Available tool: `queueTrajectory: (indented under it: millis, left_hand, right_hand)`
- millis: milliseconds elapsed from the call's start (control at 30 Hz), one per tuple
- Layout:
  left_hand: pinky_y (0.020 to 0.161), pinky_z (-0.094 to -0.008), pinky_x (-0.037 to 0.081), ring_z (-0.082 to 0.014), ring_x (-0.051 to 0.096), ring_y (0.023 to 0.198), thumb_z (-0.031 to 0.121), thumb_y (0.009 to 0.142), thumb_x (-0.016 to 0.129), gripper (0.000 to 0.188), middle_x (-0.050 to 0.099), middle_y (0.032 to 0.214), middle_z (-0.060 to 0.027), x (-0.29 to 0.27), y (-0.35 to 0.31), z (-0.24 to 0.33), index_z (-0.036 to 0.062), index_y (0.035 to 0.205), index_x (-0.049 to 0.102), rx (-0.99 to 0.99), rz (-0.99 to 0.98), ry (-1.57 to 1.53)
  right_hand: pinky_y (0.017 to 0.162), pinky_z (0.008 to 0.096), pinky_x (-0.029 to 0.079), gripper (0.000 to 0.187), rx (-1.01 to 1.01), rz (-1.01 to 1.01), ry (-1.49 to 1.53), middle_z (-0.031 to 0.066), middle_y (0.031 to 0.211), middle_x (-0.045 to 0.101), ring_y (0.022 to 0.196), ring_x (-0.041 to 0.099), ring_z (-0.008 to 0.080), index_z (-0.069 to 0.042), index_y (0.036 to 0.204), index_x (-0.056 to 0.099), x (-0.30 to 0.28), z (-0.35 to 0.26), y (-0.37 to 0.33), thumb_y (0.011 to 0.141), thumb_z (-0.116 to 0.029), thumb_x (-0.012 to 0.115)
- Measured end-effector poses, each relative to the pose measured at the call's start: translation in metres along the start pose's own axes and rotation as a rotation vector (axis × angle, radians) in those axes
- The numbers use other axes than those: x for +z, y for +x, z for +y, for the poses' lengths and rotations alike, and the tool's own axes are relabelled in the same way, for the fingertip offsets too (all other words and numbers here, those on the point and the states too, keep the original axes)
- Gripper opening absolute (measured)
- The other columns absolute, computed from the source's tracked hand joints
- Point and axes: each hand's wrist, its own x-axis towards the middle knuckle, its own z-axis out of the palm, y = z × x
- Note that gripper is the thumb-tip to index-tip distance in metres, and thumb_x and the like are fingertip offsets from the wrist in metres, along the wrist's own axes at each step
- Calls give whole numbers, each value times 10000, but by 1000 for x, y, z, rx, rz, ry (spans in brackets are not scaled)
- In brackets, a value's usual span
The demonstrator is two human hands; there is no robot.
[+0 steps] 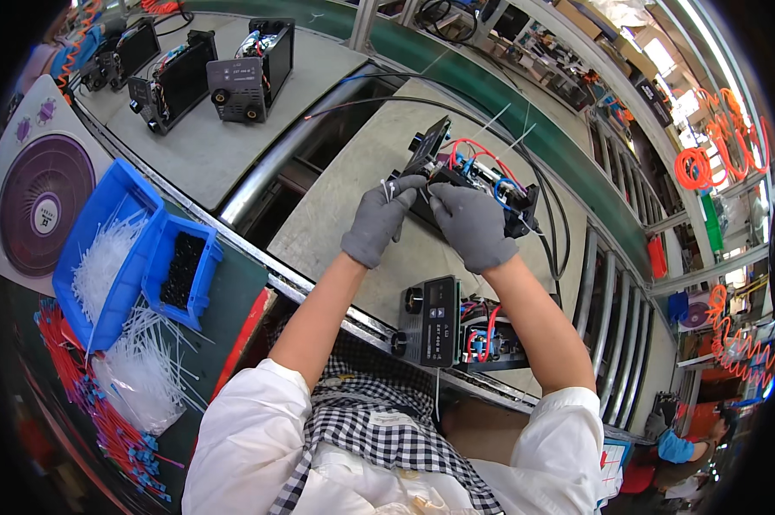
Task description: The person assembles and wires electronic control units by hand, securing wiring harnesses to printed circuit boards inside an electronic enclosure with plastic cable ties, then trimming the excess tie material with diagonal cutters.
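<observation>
On the grey board before me lies an opened black electronic unit (pixel 523 225) with red and blue wires and a front panel (pixel 428 146) tilted up at its end. Both of my gloved hands meet at the wiring behind that panel. Closed fingers on my left hand (pixel 379 225) have thin white strips that look like cable ties (pixel 389 188) between them. My right hand (pixel 473 225) is pinched close beside it over the unit; whatever its fingertips hold is hidden. Nearer my body, a second unit (pixel 440 322) sits with its panel facing up and wires exposed, under my right forearm.
At left, blue bins hold white cable ties (pixel 108 266) and small black parts (pixel 182 269). Loose ties and red wire bundles (pixel 104 403) lie by them, next to a fan (pixel 45 193). Several units (pixel 252 77) stand on the far-left board. Metal rollers (pixel 615 330) run at right; black cables (pixel 562 232) cross the board.
</observation>
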Motion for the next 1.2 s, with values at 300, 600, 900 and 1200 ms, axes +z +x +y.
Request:
queueTrajectory:
  millis: [300, 600, 900, 1200]
  left_hand:
    - [381, -214, 346, -51, 446, 430, 135, 909, 700, 198, 681, 778, -1, 14, 9, -4, 76, 1097, 724, -64, 151, -262]
    - [366, -208, 337, -46, 442, 418, 113, 892, 714, 165, 674, 770, 7, 6, 9, -16, 95, 1056, 718, -96, 127, -379]
    - [357, -206, 331, -45, 439, 422, 95, 887, 712, 183, 662, 774, 11, 4, 19, -5, 91, 1068, 687, -93, 118, -477]
    - [349, -207, 336, -46, 436, 415, 84, 895, 697, 176, 653, 758, 6, 10, 8, -5, 79, 1070, 677, -115, 119, -421]
  right_hand:
    - [619, 433, 528, 218, -33, -14, -29, 102, 791, 675, 757, 676, 307, -105, 866, 646, 0, -1, -1, 917, -310, 594]
    - [608, 442, 518, 238, -12, -23, -22, 111, 762, 667, 729, 671, 313, -101, 831, 650, 8, -3, 2, 912, -319, 595]
    - [607, 449, 521, 231, 0, -7, -20, 119, 753, 671, 722, 674, 323, -101, 817, 661, 1, -4, 7, 901, -306, 594]
    - [591, 447, 520, 265, 2, 24, -56, 110, 727, 669, 697, 675, 317, -100, 780, 648, 5, -4, 3, 896, -329, 580]
